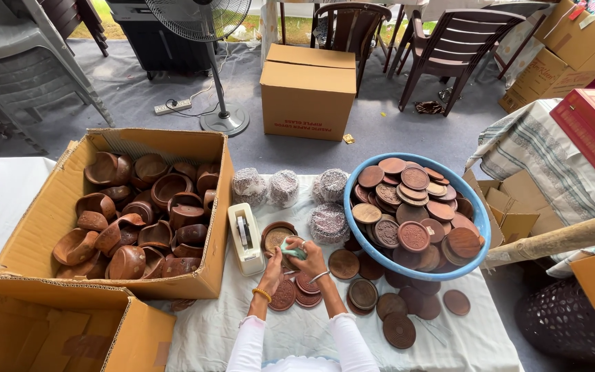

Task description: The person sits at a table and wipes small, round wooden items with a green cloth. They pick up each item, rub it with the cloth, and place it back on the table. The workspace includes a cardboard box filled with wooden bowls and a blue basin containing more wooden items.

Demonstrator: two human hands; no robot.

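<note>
Table: You work at a table (449, 344) spread with a pale patterned cloth, seen from above.
Room: Grey floor beyond the far edge, with a standing fan (204, 41), a closed cardboard carton (308, 89), dark plastic chairs (449, 48) and a power strip (172, 106).
Open box: A large cardboard box (53, 207) at the left edge is filled with dark brown wooden bowls (132, 220), heaped at all angles.
Basin: A blue basin (480, 231) near the right edge is piled with round brown wooden discs (414, 207), some carved.
Loose discs: More round wooden lids (399, 329) lie flat on the cloth between the basin and the near edge.
Wrapped stacks: Four bundles in netted wrap (284, 187) stand toward the far edge, between box and basin.
Tape: A white tape dispenser (244, 238) sits just beside the box's right wall.
Left hand: Your left hand (273, 265) rests on a small wooden bowl (277, 236) at the table's middle; how firmly the fingers close, you cannot tell.
Right hand: Your right hand (308, 258) is curled tight around a pale green cloth (293, 251), pressed to the same bowl.
Near side: Another empty cardboard box (49, 337) stands at the near left corner.
</note>
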